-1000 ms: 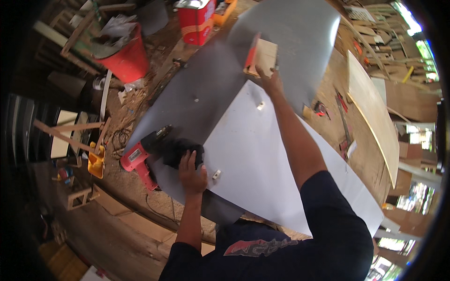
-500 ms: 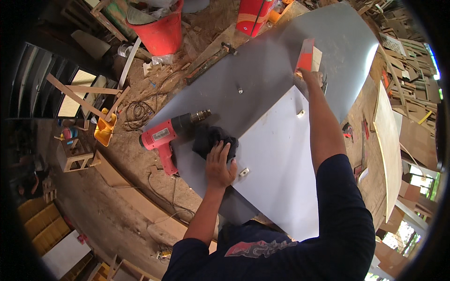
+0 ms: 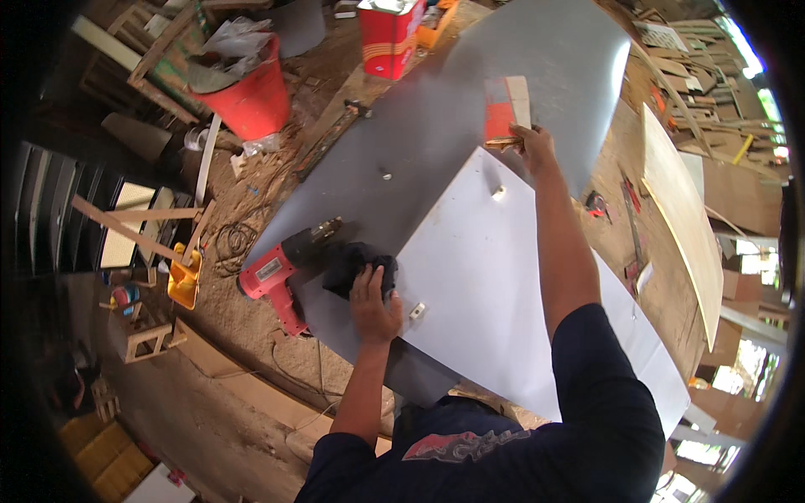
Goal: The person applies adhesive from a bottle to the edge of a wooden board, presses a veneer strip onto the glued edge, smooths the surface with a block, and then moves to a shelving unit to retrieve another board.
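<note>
My left hand [image 3: 375, 308] rests its outstretched fingers over a bunched black cloth [image 3: 352, 256], thumb apart. Just left of the cloth, a red heat gun [image 3: 272, 272] with a dark barrel lies on the grey sheet [image 3: 394, 134]. My right hand [image 3: 537, 149], arm stretched forward, grips the near end of a small red and off-white carton [image 3: 507, 109]. It is tilted above the grey sheet, just past the corner of a white panel [image 3: 478, 268]. What the carton contains cannot be made out. Small pale fittings [image 3: 417, 311] sit on the panel.
A red and white tin [image 3: 390, 42] and a red bucket [image 3: 251, 92] stand beyond the sheet. A long metal clamp [image 3: 327, 142] lies along its far left edge. Right of my arm are a tape measure [image 3: 596, 204] and a curved pale board [image 3: 679, 218]. Cables trail at left.
The whole view has shifted, so most things appear farther left. My right hand has turned the carton and brought it slightly nearer. My left hand stays on the cloth.
</note>
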The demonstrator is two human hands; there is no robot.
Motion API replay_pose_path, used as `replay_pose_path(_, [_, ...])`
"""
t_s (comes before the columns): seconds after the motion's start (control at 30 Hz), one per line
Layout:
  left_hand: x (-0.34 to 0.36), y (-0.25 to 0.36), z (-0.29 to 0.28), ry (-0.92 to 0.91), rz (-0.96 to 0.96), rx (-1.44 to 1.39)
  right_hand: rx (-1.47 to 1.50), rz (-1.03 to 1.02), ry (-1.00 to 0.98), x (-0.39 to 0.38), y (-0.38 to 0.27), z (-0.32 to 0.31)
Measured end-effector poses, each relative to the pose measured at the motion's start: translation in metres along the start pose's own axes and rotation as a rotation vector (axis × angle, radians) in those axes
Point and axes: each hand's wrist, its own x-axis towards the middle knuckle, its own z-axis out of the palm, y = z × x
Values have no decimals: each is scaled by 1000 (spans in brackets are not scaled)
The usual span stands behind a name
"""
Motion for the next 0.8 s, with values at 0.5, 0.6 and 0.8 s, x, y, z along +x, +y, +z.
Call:
replay_pose_path(0.5, [0,144,-44,-220,243,-82,592,167,-357,-426,72,-185])
replay_pose_path(0.6, [-55,234,-32,-906,5,-863,487,142,-347,-475,79,-230])
replay_pose_path(0.8, [-196,338,8,-1106,-48,-884,348,12,-77,-588,98,-331])
